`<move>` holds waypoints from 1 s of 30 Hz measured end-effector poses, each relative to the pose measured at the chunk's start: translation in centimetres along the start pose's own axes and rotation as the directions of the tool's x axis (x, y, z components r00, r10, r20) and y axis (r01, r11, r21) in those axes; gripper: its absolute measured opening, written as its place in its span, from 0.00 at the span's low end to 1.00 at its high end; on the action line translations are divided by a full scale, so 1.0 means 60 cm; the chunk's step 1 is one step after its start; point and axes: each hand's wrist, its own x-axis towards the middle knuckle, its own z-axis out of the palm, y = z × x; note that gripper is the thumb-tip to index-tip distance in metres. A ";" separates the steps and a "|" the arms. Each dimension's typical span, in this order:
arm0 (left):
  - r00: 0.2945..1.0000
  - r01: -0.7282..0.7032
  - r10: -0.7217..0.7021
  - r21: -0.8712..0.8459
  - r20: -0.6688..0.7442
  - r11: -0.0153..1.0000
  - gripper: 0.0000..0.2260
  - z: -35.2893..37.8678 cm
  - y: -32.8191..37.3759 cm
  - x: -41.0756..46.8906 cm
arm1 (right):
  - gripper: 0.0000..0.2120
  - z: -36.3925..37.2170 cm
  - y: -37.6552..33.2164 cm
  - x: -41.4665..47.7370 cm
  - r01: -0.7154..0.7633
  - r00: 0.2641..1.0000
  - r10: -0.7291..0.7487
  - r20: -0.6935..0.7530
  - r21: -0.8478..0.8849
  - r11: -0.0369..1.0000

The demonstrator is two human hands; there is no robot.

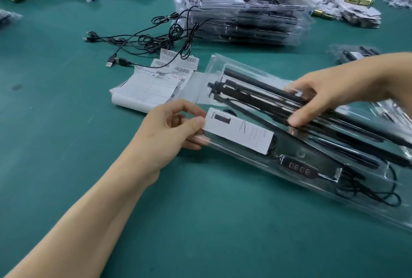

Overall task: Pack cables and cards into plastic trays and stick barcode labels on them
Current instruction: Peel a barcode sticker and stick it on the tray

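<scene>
Clear plastic tray [263,190] lies slantwise on the green surface [200,244]. Inside it are a white card [240,132] and a black cable [365,188] with an inline controller [301,169].

Left grip [169,128]: clamped at the tray's near end, thumb on the card's edge, fingers curled beneath.

Right grip [316,97]: clamped on a second clear tray [220,70] of black rods [256,90], which overlaps the first tray's far side. Whether the two trays are joined cannot be told.

Barcode labels [176,65] lie on paper sheets just beyond the left grip. Loose cables [156,38] trail across the labels. A stack of packed trays [240,14] stands farther back.
</scene>
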 end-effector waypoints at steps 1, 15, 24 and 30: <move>0.999 -0.037 0.037 -0.022 -0.024 0.999 0.07 -0.001 0.002 0.001 | 0.27 -0.004 0.015 -0.013 0.054 0.998 -0.054 0.022 0.003 0.999; 0.974 -0.223 0.227 -0.132 0.011 0.966 0.09 0.017 0.008 -0.004 | 0.19 0.026 -0.064 -0.132 0.316 0.711 -0.480 -0.514 -0.377 0.871; 0.915 -0.307 0.265 0.099 0.304 0.947 0.15 -0.045 0.001 0.009 | 0.17 0.199 -0.001 -0.143 0.288 0.317 -0.685 -0.656 -0.622 0.728; 0.903 -0.054 -0.065 0.264 0.424 0.963 0.14 -0.074 0.004 0.016 | 0.17 0.319 0.045 -0.113 0.074 0.177 -0.694 -0.697 -0.694 0.716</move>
